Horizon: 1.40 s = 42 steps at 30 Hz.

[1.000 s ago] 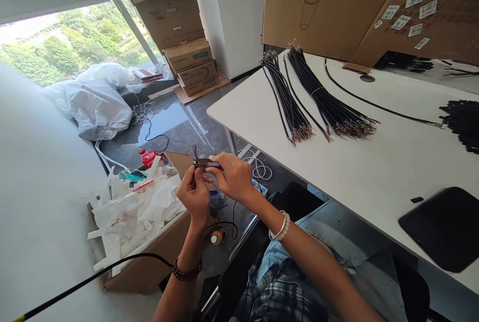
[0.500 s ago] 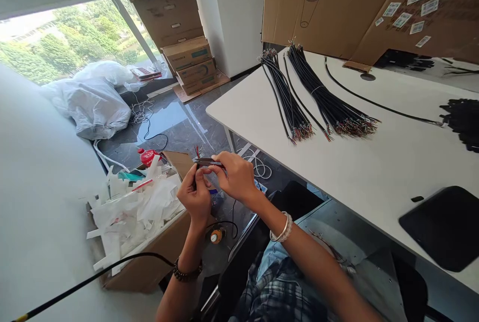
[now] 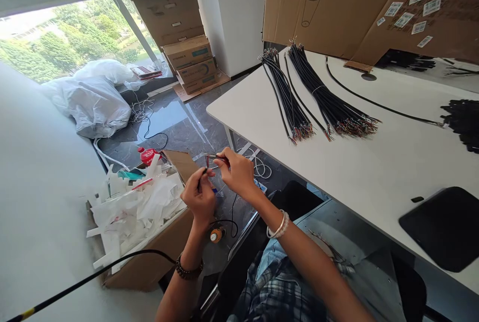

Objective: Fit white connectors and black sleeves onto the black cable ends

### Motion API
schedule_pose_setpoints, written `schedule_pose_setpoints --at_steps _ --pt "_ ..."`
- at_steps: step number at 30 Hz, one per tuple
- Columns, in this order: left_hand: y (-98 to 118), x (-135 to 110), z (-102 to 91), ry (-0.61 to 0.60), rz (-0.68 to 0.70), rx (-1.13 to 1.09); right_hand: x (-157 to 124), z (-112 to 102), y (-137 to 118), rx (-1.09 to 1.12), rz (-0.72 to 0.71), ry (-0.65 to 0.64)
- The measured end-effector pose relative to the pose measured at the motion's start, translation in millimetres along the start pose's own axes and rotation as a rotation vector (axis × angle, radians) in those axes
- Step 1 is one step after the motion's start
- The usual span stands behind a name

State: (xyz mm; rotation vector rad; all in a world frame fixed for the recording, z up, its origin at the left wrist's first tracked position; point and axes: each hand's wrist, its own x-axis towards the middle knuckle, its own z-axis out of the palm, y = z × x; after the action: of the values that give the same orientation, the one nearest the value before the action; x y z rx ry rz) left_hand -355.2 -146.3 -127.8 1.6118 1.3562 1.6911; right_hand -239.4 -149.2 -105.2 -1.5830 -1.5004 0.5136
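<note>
Over the floor, beyond the scrap box, my left hand [image 3: 200,196] is closed around a black cable [image 3: 202,176], its end pointing up. Thin red and dark wires [image 3: 207,162] stick out of that end. My right hand [image 3: 238,172] grips a small two-jawed hand tool [image 3: 217,157] with slim dark jaws and a reddish handle. Its tip is beside the wires; whether the jaws touch them I cannot tell. Another stretch of black cable [image 3: 97,273] with a yellow mark passes behind my left wrist. Whether it belongs to the held cable is hidden.
Bundles of black cables [image 3: 318,85] with bared wire ends lie on the white table [image 3: 374,172], near a black pad [image 3: 443,227]. To my left stands a cardboard box [image 3: 153,252] of white scraps. Stacked cartons [image 3: 196,65] and plastic bags [image 3: 99,105] stand by the window.
My right hand with the tool has shifted slightly up and right, away from the cable end. My left hand has moved a little right, and the wires now lean near the tool's tip.
</note>
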Motion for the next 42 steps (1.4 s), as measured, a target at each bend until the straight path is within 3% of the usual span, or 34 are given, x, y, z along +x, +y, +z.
schedule_pose_setpoints --at_steps 9,14,21,30,42 --pt "15 14 -5.8 -0.115 -0.1 -0.168 -11 2 29 0.124 0.125 0.128" --pt "25 12 -8.1 -0.162 -0.13 -0.21 -22 -14 5 0.133 -0.054 0.143" --pt "32 8 -8.3 -0.193 -0.165 -0.204 -23 -25 -20 -0.015 -0.288 0.116" --pt "42 7 -7.7 -0.212 -0.097 -0.108 -18 -29 -24 -0.117 -0.274 0.16" --pt "32 7 -11.7 -0.226 -0.018 -0.009 -17 -27 -20 -0.063 -0.256 0.154"
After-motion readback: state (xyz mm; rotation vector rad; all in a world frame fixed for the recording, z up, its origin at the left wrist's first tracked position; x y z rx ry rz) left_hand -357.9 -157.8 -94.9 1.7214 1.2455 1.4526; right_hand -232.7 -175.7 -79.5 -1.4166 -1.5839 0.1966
